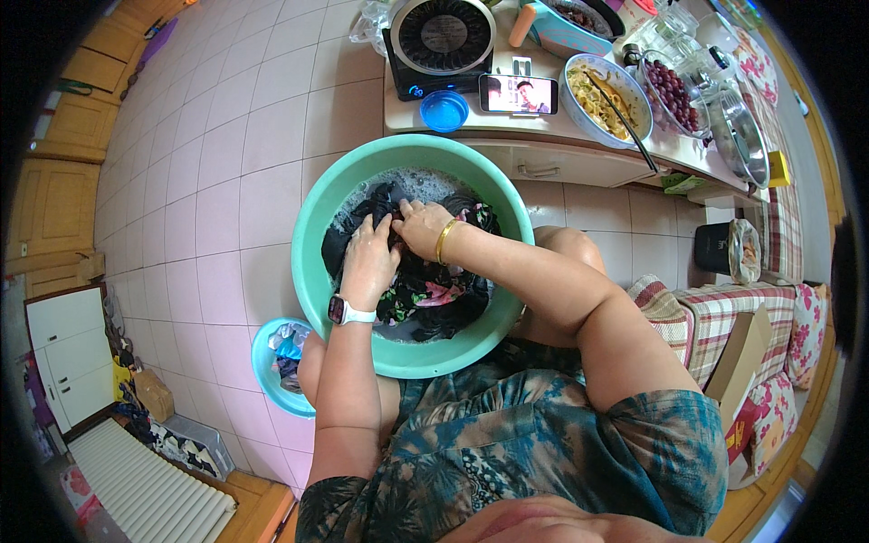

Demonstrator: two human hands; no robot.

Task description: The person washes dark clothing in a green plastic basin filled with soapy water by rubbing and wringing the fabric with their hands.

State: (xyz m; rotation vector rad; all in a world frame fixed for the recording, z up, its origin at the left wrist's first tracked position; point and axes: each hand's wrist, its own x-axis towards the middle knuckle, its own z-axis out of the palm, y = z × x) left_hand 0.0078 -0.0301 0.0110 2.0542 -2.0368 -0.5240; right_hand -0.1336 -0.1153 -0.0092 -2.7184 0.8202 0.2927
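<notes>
A green plastic basin (411, 364) sits between the knees, with soapy water (421, 182) and wet clothes in it. My left hand (370, 261), with a white-banded smartwatch on its wrist, bends over a black cloth (373, 207) in the basin. Close beside it, my right hand (424, 227) grips the same dark fabric, its fingertips partly hidden in the folds. A gold bracelet (445, 241) circles the right wrist. Below the hands lies a black garment with pink and green flowers (434, 293), partly under water.
A smaller blue basin (261, 394) with clothes stands on the tiles at left. On the table ahead are an induction cooker (404, 85), a blue bowl (445, 112), a propped phone (519, 94), noodles in a bowl (601, 102) and grapes (669, 95). A trash bin (713, 248) stands right.
</notes>
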